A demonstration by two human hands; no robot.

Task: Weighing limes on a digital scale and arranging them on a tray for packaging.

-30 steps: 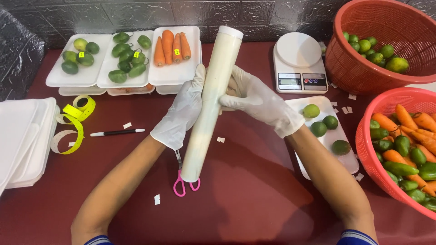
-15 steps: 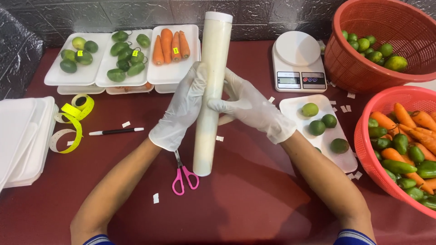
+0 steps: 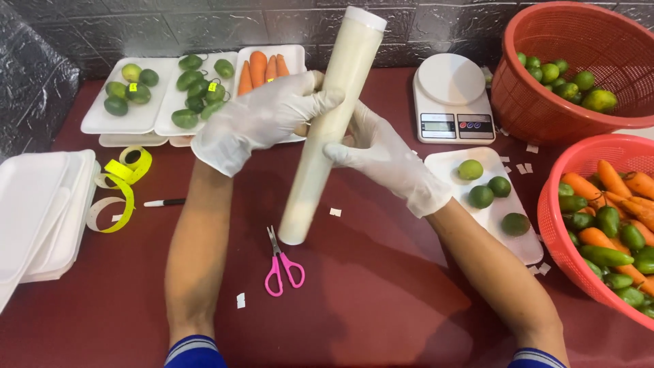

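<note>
Starting at your far left, a stack of white foam trays [image 3: 41,211] sits at the table edge, with curls of yellow tape [image 3: 121,182] and a black marker [image 3: 163,202] just beside it. Behind those, 3 filled trays line the wall: 1 with limes [image 3: 126,92], 1 with green chillies [image 3: 197,92], and 1 with carrots [image 3: 262,68].

Your left hand [image 3: 262,123], in a white glove, is wrapped around the upper middle of the roll of cling film [image 3: 327,129], fingers closed over its front. The roll is long and pale, tilted with its top leaning right toward the wall and its lower end close to the red table [image 3: 381,293]; you cannot tell whether that end touches the surface. Pink-handled scissors [image 3: 283,262] lie on the table just below the roll's lower end, with small white paper scraps [image 3: 240,300] scattered near.

Your right hand [image 3: 381,153], also gloved, is pressed against the roll's right side just below the left hand, fingers clamped on it.

Further right, a white kitchen scale [image 3: 453,99] stands near the wall. In front of it a foam tray with 4 limes [image 3: 490,194] lies flat. At the far right, 1 red basket [image 3: 579,61] holds limes, and a second red basket of carrots and chillies [image 3: 606,225] sits nearer you.
</note>
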